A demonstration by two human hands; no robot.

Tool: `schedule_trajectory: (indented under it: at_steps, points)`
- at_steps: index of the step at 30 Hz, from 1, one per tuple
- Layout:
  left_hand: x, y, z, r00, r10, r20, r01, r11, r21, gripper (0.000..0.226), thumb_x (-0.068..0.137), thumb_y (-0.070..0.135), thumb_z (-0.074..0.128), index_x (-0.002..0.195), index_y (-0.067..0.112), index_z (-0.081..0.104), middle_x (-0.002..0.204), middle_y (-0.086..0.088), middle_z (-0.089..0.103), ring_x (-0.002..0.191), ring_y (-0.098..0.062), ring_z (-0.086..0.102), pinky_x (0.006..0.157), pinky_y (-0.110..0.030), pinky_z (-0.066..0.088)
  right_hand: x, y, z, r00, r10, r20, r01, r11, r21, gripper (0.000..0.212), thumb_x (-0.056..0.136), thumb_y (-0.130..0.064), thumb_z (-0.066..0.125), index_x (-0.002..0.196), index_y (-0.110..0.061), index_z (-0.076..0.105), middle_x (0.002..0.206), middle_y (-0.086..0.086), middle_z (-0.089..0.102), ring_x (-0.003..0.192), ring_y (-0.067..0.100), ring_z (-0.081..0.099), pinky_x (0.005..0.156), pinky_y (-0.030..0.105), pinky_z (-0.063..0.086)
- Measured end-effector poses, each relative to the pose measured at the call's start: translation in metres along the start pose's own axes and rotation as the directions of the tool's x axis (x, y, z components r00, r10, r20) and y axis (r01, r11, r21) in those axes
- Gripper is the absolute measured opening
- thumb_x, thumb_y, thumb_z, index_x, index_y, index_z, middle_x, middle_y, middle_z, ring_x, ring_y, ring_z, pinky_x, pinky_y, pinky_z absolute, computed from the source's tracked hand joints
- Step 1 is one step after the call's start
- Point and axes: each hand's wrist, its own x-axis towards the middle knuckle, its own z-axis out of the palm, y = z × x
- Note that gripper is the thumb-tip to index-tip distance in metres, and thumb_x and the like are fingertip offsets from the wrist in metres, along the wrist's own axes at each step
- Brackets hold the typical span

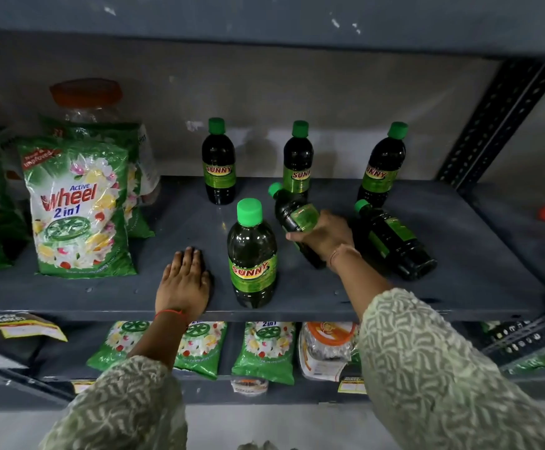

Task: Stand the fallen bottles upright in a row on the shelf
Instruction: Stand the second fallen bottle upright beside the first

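Note:
Several dark bottles with green caps and "SUNNY" labels are on the grey shelf. Three stand upright along the back: left, middle, right. A fourth stands near the front edge. Two lie on their sides. My right hand is wrapped around one fallen bottle, its cap pointing to the back left. The other fallen bottle lies just right of that hand. My left hand rests flat on the shelf, left of the front bottle, holding nothing.
Green "Wheel" detergent packets and a clear jar with an orange lid fill the shelf's left part. A perforated metal upright bounds the right side. The shelf below holds more green packets and a jar.

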Motion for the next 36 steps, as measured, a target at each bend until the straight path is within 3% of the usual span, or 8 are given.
schedule_trajectory:
  at_steps: [6, 9, 14, 17, 20, 26, 31, 36]
  points:
    - [0.000, 0.001, 0.000, 1.000, -0.006, -0.001, 0.006, 1.000, 0.004, 0.055, 0.097, 0.028, 0.024, 0.146, 0.011, 0.007, 0.159, -0.007, 0.004, 0.147, -0.022, 0.002, 0.122, -0.036, 0.005, -0.008, 0.002, 0.016, 0.971, 0.063, -0.230, 0.067, 0.853, 0.518, 0.067, 0.048, -0.037, 0.086, 0.098, -0.016, 0.048, 0.099, 0.007, 0.063, 0.091, 0.025, 0.061, 0.083, 0.041, 0.053]
    - [-0.001, 0.001, -0.001, 1.000, -0.003, -0.004, 0.003, 1.000, 0.002, 0.055, 0.097, 0.028, 0.024, 0.146, 0.011, 0.007, 0.159, -0.007, 0.004, 0.147, -0.022, 0.002, 0.122, -0.036, 0.005, -0.013, 0.009, 0.017, 0.977, 0.026, -0.209, 0.095, 0.833, 0.545, 0.067, 0.050, -0.022, 0.088, 0.103, -0.015, 0.047, 0.099, 0.005, 0.061, 0.092, 0.021, 0.061, 0.083, 0.037, 0.052]
    - [-0.002, 0.002, -0.001, 1.000, -0.004, -0.016, 0.003, 1.000, -0.006, 0.054, 0.097, 0.028, 0.026, 0.146, 0.012, 0.009, 0.159, -0.006, 0.006, 0.147, -0.023, 0.003, 0.121, -0.036, 0.006, -0.019, 0.012, 0.018, 0.980, -0.005, -0.200, 0.097, 0.888, 0.450, 0.091, 0.047, -0.030, 0.089, 0.122, -0.009, 0.042, 0.128, 0.015, 0.040, 0.119, 0.029, 0.044, 0.105, 0.040, 0.039]
    - [-0.002, 0.002, -0.001, 1.000, -0.009, -0.009, 0.009, 1.000, -0.007, 0.054, 0.097, 0.027, 0.025, 0.146, 0.012, 0.008, 0.159, -0.006, 0.005, 0.147, -0.022, 0.003, 0.121, -0.036, 0.005, -0.023, -0.004, 0.006, 0.933, 0.029, -0.360, 0.132, 0.901, 0.414, 0.109, 0.048, -0.044, 0.086, 0.135, -0.008, 0.031, 0.140, 0.017, 0.028, 0.132, 0.032, 0.026, 0.108, 0.044, 0.030]
    - [-0.001, 0.002, -0.002, 1.000, -0.007, -0.003, 0.007, 1.000, -0.007, 0.054, 0.097, 0.028, 0.025, 0.146, 0.012, 0.007, 0.159, -0.006, 0.004, 0.147, -0.022, 0.002, 0.121, -0.036, 0.005, -0.021, -0.028, -0.010, 0.864, -0.021, -0.503, 0.207, 0.926, 0.316, 0.099, 0.050, -0.054, 0.081, 0.126, -0.006, 0.041, 0.128, 0.017, 0.044, 0.120, 0.032, 0.041, 0.097, 0.042, 0.039]
    - [-0.003, 0.003, -0.003, 1.000, -0.004, -0.007, 0.004, 1.000, -0.002, 0.054, 0.097, 0.027, 0.025, 0.146, 0.011, 0.008, 0.159, -0.007, 0.006, 0.147, -0.023, 0.004, 0.121, -0.036, 0.006, -0.020, -0.029, -0.024, 0.902, -0.118, -0.415, 0.241, 0.935, 0.260, 0.035, 0.063, -0.032, 0.073, 0.093, -0.016, 0.064, 0.095, 0.009, 0.070, 0.091, 0.028, 0.063, 0.079, 0.040, 0.053]
    - [-0.003, 0.002, -0.003, 1.000, -0.002, -0.004, 0.002, 1.000, 0.006, 0.054, 0.098, 0.028, 0.024, 0.146, 0.011, 0.007, 0.159, -0.006, 0.004, 0.147, -0.023, 0.003, 0.122, -0.036, 0.006, -0.017, -0.030, -0.027, 0.926, -0.145, -0.349, 0.219, 0.958, 0.183, 0.074, 0.055, -0.058, 0.075, 0.107, -0.008, 0.058, 0.114, 0.013, 0.057, 0.108, 0.030, 0.051, 0.092, 0.039, 0.046]
    - [-0.003, 0.002, -0.003, 1.000, -0.004, 0.007, 0.004, 1.000, 0.013, 0.055, 0.098, 0.029, 0.023, 0.146, 0.011, 0.006, 0.159, -0.007, 0.003, 0.147, -0.023, 0.002, 0.122, -0.036, 0.005, -0.012, -0.020, -0.047, 0.978, -0.146, -0.149, 0.197, 0.878, 0.436, 0.051, 0.065, -0.013, 0.080, 0.108, -0.002, 0.056, 0.108, 0.015, 0.065, 0.093, 0.019, 0.059, 0.089, 0.033, 0.048]
